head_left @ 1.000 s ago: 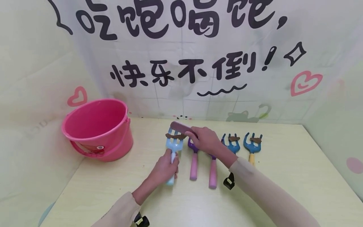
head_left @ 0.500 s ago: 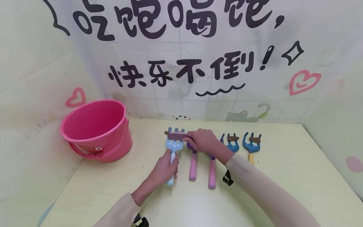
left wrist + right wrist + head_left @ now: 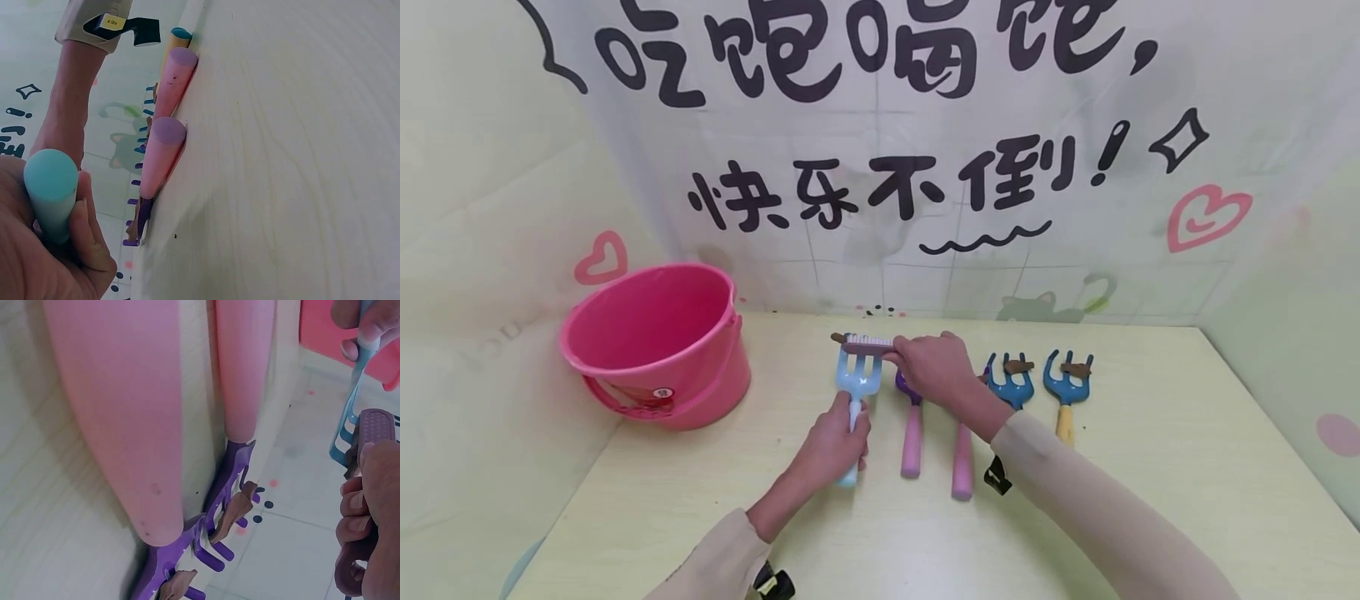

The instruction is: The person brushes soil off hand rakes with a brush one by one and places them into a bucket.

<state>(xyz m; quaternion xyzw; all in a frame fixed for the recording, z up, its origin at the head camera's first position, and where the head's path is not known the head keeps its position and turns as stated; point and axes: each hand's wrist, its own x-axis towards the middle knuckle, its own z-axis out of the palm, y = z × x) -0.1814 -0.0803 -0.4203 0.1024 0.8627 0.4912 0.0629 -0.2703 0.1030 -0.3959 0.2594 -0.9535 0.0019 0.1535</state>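
My left hand (image 3: 831, 442) grips the handle of a light blue hand rake (image 3: 858, 379), tines pointing away. In the left wrist view, the handle's rounded end (image 3: 51, 175) shows between thumb and fingers. My right hand (image 3: 936, 367) holds a mauve brush (image 3: 868, 347) with white bristles across the rake's tine tips. A brown clump (image 3: 838, 337) sticks out past the brush's left end; the rest of it is hidden behind the brush. From the right wrist view, the brush head (image 3: 377, 428) overlaps the tines, with brown matter between them.
Two purple rakes with pink handles (image 3: 912, 442) lie beside the held rake, brown pieces (image 3: 234, 512) on their tines. Farther right lie two blue rakes (image 3: 1067, 385), also bearing brown pieces. A pink bucket (image 3: 711, 383) stands at the left, near the back wall.
The brush came down from above the tines onto their middle, then slid away toward the tips. The brown clump shifted toward the tips with it. My left hand stayed almost still.
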